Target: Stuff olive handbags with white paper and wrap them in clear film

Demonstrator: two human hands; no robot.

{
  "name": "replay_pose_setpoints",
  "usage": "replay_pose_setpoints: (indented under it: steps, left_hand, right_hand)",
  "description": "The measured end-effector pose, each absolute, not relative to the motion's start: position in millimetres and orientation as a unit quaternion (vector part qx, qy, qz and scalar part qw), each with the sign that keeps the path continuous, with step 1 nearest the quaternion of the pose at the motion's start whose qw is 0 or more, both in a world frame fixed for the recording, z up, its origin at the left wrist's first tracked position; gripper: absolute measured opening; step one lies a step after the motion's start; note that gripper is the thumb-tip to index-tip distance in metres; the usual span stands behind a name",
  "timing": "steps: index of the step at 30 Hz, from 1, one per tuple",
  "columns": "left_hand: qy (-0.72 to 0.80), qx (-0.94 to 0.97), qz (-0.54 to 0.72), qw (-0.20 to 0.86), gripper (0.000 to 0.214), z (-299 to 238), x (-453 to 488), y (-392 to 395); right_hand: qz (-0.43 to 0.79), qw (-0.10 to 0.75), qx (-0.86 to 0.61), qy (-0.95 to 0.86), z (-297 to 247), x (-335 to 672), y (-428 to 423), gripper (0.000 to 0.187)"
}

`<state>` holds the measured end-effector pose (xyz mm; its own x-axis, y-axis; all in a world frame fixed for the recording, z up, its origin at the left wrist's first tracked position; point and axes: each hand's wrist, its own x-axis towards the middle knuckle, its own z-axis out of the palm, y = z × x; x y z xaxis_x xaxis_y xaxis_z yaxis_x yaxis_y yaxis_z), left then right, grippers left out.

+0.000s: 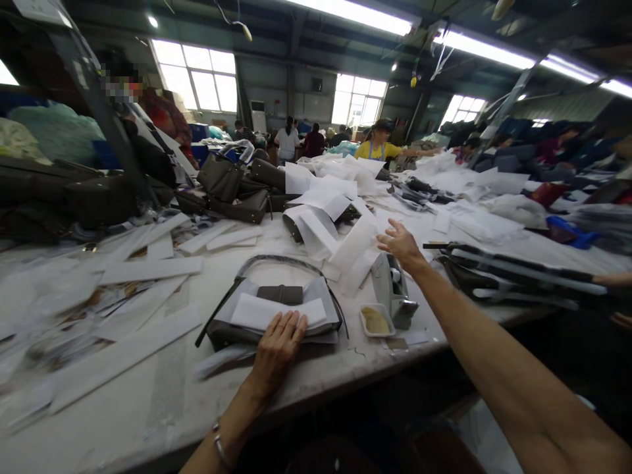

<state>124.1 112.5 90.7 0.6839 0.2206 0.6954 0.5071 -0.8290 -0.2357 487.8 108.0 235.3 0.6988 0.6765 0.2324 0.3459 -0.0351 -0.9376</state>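
Note:
A dark grey-brown handbag [232,334] lies on the white table directly in front of me. Its handle, wrapped in clear film, arches away toward the back. Across the bag rests a folded white sheet [257,312], and my left hand [280,341] presses flat on its front edge with fingers extended. My right hand [399,242] is stretched out over the table with its fingers apart and nothing in them. It hovers beside a loose pile of white paper sheets [353,247]; whether a fingertip touches them, I cannot tell.
Right of the bag stand a small white dish [376,320] of yellowish stuff and a tape dispenser [388,280]. White strips [153,268] litter the left side. More dark bags [232,187] are heaped behind. Wrapped bags [513,273] lie at right, near another person's hand.

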Motion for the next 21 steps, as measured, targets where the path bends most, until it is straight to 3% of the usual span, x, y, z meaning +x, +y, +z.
replay_pose_setpoints:
  steps: [5, 7, 13, 17, 21]
  left_hand:
    - [-0.203, -0.891, -0.349, 0.208, 0.036, 91, 125, 111]
    - [-0.202, -0.892, -0.347, 0.205, 0.038, 90, 124, 111]
    - [-0.197, -0.893, -0.345, 0.212, 0.039, 89, 123, 113]
    - [-0.201, -0.892, -0.352, 0.200, 0.039, 91, 123, 112]
    - [-0.204, -0.896, -0.343, 0.195, 0.040, 89, 122, 111]
  right_hand:
    - [0.098, 0.548, -0.743, -0.371, 219, 509, 76, 0.038]
    - [0.074, 0.525, -0.767, -0.363, 215, 517, 55, 0.030]
    - [0.026, 0.405, -0.820, -0.403, 211, 506, 28, 0.024]
    - [0.073, 0.304, -0.821, -0.477, 203, 470, 50, 0.019]
    - [0.143, 0.219, -0.849, -0.459, 186, 450, 83, 0.031]
